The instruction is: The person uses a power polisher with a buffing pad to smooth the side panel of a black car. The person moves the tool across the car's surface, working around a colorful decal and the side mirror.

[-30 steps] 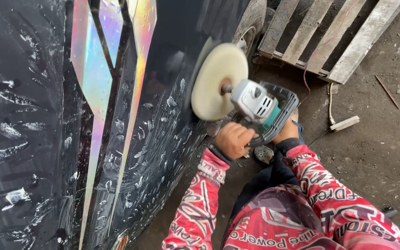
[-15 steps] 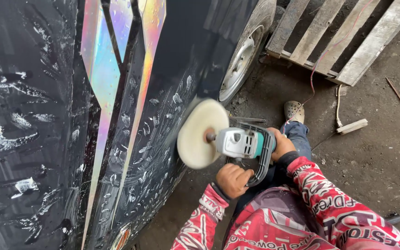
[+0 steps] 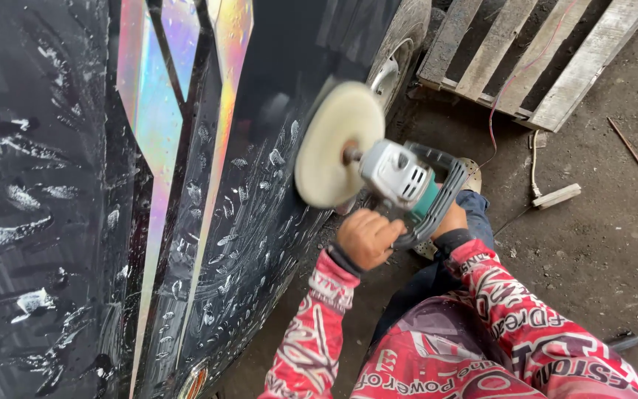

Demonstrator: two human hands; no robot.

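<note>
**Polisher held against a dark car panel**

Nearest the camera, two red patterned sleeves [image 3: 311, 332] led up to the hands. The left hand [image 3: 367, 238] had its fingers clamped on the side handle of the polisher [image 3: 406, 181]; the right hand [image 3: 452, 219] gripped the rear handle, its fingers largely hidden behind the tool. The round cream pad [image 3: 337, 144] stood on edge against the black car panel [image 3: 260, 185], which was streaked with white smears beside an iridescent stripe [image 3: 153, 125]. Beyond lay a wheel [image 3: 396, 55], then a wooden pallet [image 3: 540, 52] on the dirt floor [image 3: 599, 244].
</note>
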